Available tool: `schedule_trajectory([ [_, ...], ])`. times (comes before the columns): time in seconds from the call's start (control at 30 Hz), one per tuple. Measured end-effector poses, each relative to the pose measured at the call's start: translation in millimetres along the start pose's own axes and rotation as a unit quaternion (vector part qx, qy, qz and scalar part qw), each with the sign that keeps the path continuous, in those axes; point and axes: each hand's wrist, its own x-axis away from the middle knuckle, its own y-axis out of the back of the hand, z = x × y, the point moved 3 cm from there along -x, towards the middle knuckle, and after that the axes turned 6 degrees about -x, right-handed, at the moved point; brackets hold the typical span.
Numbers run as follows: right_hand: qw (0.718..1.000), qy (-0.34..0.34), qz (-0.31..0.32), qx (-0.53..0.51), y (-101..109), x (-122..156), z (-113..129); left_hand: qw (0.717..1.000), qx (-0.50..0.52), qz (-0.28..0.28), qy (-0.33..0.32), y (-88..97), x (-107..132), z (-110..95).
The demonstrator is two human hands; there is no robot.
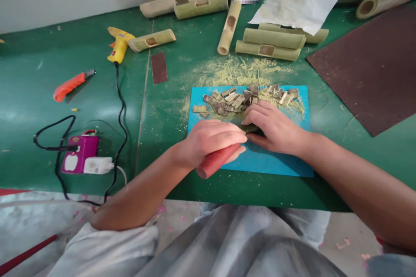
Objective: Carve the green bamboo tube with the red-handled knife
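Head view, hands [247, 134] (no legible writing), red-handled tool [216, 160]

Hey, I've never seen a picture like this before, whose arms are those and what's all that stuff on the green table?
There is only one picture, taken by a camera worn on a person's head, looking down at their own bare arms. The left hand grips a red handle, apparently a tool; its working end is hidden. The right hand presses down a small greenish piece on a blue mat. Behind the hands lie a pile of cut chips and sawdust. On the green table are bamboo tubes, a yellow glue gun, an orange utility knife, a purple power strip and brown sandpaper sheets.
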Motion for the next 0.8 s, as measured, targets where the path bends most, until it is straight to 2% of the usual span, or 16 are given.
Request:
schedule_trajectory([
  [0.07, 1.0, -0.008, 0.008, -0.004, -0.8, 0.1, -1.1, 0.998, 0.047, -0.005, 0.045, -0.8, -2.9, 1.0],
  [0.17, 1.0, -0.011, 0.013, -0.003, -2.1, 0.5, -3.3, 0.976, 0.122, -0.015, 0.181, -3.3, -4.7, 10.4],
  [0.27, 1.0, -0.011, 0.017, 0.006, -4.2, 1.4, -5.6, 0.93, 0.179, -0.009, 0.32, -5.4, -4.3, 20.4],
  [0.37, 1.0, -0.009, 0.014, 0.009, -6.3, 2.0, -7.6, 0.876, 0.258, 0.008, 0.407, -8.1, -3.2, 26.1],
  [0.43, 1.0, -0.007, 0.01, 0.004, -7.3, 2.1, -8.4, 0.848, 0.3, 0.019, 0.437, -10.1, -2.3, 28.3],
  [0.63, 1.0, -0.014, 0.018, 0.011, -7.3, 1.8, -9.6, 0.794, 0.376, 0.016, 0.478, -14.1, -0.3, 33.7],
  [0.8, 0.999, -0.025, 0.023, 0.003, -7.0, 2.3, -10.2, 0.765, 0.409, 0.023, 0.497, -17.5, 1.4, 43.2],
])
